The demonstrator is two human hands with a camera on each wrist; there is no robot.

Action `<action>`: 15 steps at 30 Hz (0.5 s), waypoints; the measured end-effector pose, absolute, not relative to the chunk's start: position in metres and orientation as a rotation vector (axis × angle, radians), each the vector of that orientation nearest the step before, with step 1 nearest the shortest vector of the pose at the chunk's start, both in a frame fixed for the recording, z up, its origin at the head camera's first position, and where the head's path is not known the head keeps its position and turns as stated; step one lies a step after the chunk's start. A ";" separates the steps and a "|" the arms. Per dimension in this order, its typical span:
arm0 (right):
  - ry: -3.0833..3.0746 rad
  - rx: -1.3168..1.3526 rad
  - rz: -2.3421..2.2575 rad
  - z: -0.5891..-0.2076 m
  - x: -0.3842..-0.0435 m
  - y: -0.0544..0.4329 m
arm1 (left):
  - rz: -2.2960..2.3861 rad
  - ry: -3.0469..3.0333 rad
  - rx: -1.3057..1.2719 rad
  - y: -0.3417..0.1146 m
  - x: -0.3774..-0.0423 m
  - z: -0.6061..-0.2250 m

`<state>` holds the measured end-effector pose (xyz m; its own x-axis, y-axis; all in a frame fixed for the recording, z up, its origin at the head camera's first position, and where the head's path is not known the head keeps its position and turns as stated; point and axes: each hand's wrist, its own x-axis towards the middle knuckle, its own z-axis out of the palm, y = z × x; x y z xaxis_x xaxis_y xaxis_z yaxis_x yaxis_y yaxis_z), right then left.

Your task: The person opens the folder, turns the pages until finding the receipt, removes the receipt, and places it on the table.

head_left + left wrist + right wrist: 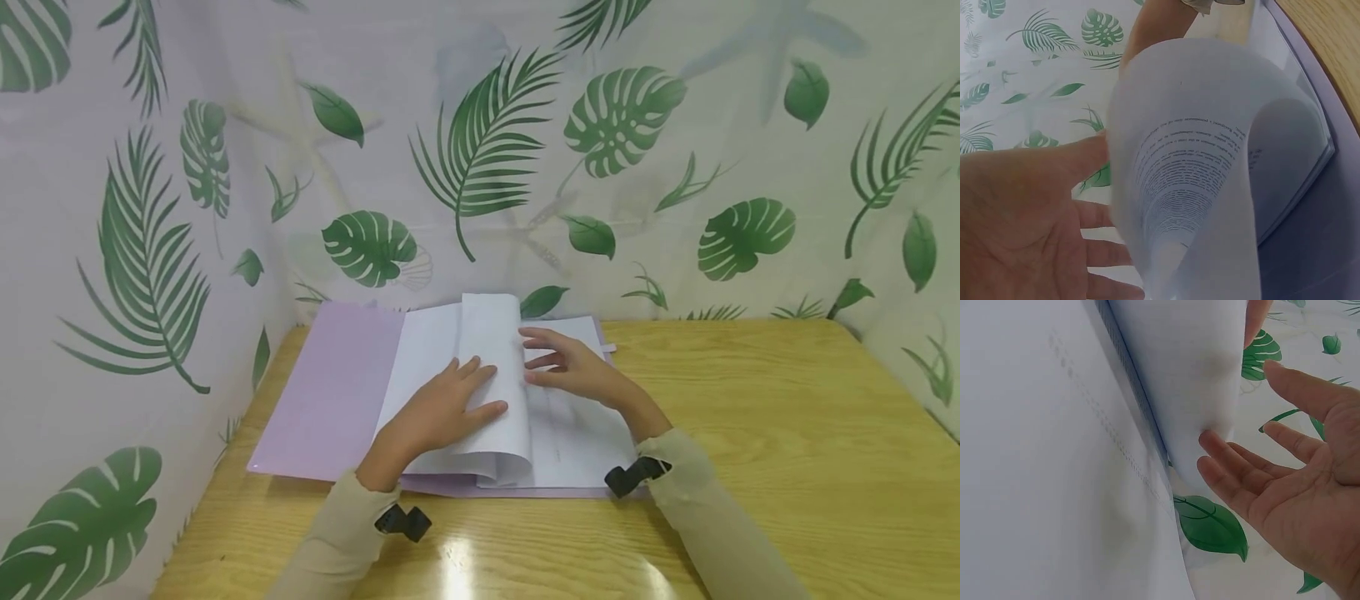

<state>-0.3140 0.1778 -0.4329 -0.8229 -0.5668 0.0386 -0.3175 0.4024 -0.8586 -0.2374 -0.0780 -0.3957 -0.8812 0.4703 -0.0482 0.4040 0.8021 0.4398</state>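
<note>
A lilac folder [333,383] lies spread on the table, with white printed paper sheets [581,446] in it. One sheet [491,329] is lifted and bends over leftward in a curl; the left wrist view shows lines of print inside the curved paper [1179,94]. My left hand [438,408] is at the left side of this curl, fingers and thumb extended against the paper. On the other side, my right hand [573,367] has loosely spread fingers, and in the right wrist view some fingertips [1210,440] touch the raised sheet [1185,362]. Neither hand pinches it.
The wooden table [787,442] extends right of the folder and in front of it. A leaf-patterned cloth [637,192] hangs behind and along the left. A small tab [608,347] sticks out at the folder's right edge. Each wrist wears a black device [405,522].
</note>
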 end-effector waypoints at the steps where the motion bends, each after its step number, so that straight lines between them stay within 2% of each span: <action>1: 2.397 -0.779 -1.389 -0.433 -0.314 0.177 | 0.630 2.826 0.666 -0.078 -0.238 -0.397; 6: 2.344 -0.799 -1.407 -0.431 -0.313 0.177 | 0.568 2.781 0.561 -0.078 -0.241 -0.404; 15: 2.395 -0.816 -1.406 -0.428 -0.318 0.185 | 0.465 2.798 0.605 -0.079 -0.247 -0.412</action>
<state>-0.3178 0.1853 -0.4276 -0.8133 -0.5779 0.0674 -0.3405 0.3788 -0.8606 -0.2468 -0.0791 -0.4121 -0.8852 0.4351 -0.1644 0.3586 0.8635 0.3548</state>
